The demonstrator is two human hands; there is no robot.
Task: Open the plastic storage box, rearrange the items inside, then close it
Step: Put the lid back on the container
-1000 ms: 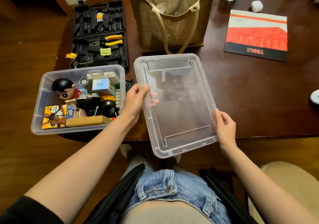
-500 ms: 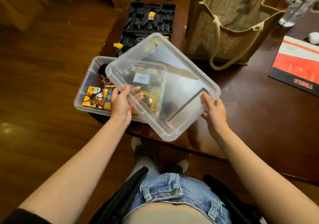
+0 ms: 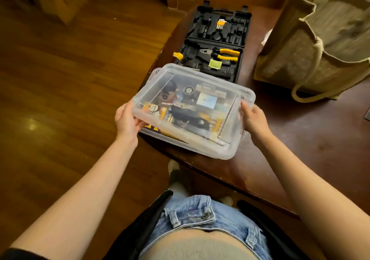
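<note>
So on the far left it's just wooden floor [image 3: 60,79], nothing going on there. Moving in, the left hand [image 3: 127,120] has the lid [image 3: 192,109] by its left edge, fingers curled underneath and thumb up along the rim, a proper grip and not just a resting palm.

The lid is clear plastic and it's sitting over the plastic storage box [image 3: 170,137], which is at the near left corner of the dark table [image 3: 310,139]. It doesn't look seated: the near side seems lifted and skewed off the box rim, so I'd say it's being lined up, not snapped down yet. Holding it by both short ends makes sense for that, you can steer the corners onto the rim. Through the lid you can make out a big-headed figurine [image 3: 167,96], a little white and blue labelled box [image 3: 207,100] and some yellow and black bits, so the sorting part looks finished to me.

The right hand [image 3: 253,119] pinches the lid's right edge, fingers wrapped round it.

Behind the box there's an open black tool case [image 3: 216,43] with yellow pliers [image 3: 226,54], and on the right a burlap tote bag [image 3: 320,45].
</note>
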